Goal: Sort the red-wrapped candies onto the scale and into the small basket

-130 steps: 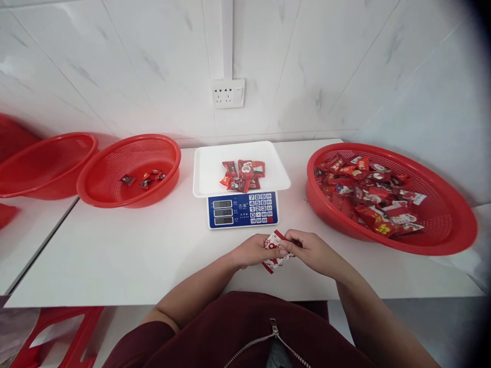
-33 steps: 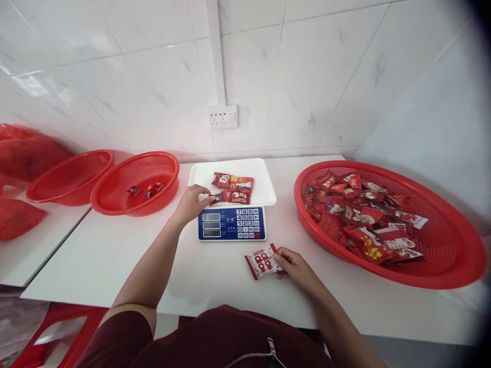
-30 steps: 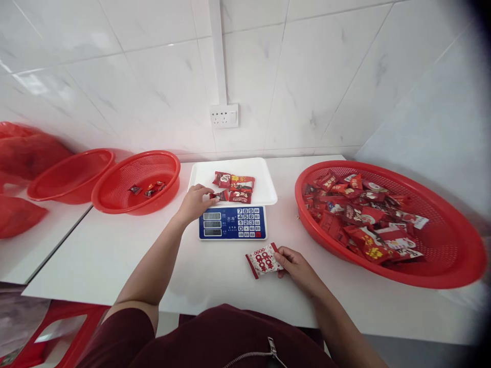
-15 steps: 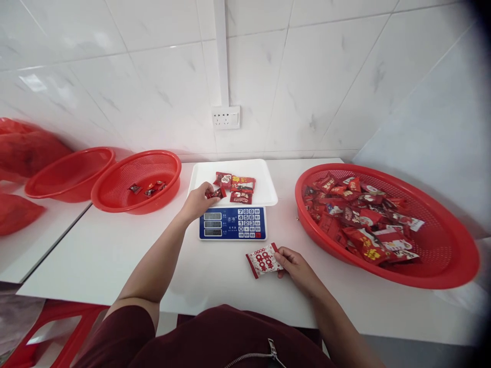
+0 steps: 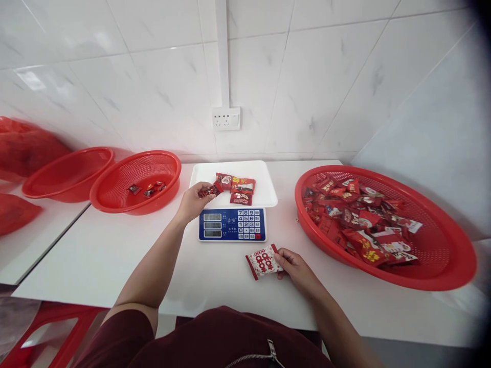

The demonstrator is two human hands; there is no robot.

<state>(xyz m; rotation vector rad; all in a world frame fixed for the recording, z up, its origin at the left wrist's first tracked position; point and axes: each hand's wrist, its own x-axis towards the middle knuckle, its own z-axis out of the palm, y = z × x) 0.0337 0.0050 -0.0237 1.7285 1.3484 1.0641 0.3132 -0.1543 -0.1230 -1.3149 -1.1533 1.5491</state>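
My left hand (image 5: 194, 201) pinches a small dark-red wrapped candy (image 5: 210, 190) over the left part of the scale's white tray (image 5: 264, 176). Several red candy packets (image 5: 242, 184) lie beside it on that tray. In front of the tray is the blue keypad panel of the digital scale (image 5: 232, 225), its three displays too faint to read. My right hand (image 5: 293, 268) grips a white and red candy packet (image 5: 263, 261) by its right edge, just above the table and nearer to me than the scale.
On the right, a large red basket (image 5: 441, 250) holds many red packets. To the left, one red basket (image 5: 136, 204) has several small candies, with another red basket (image 5: 65, 191) behind it. Red plastic bags (image 5: 28, 148) sit at far left; a wall socket (image 5: 226, 118) is above.
My left hand has drawn back slightly to the left and up with the small candy, now apart from the other packets. My right hand and its packet have stayed almost still.
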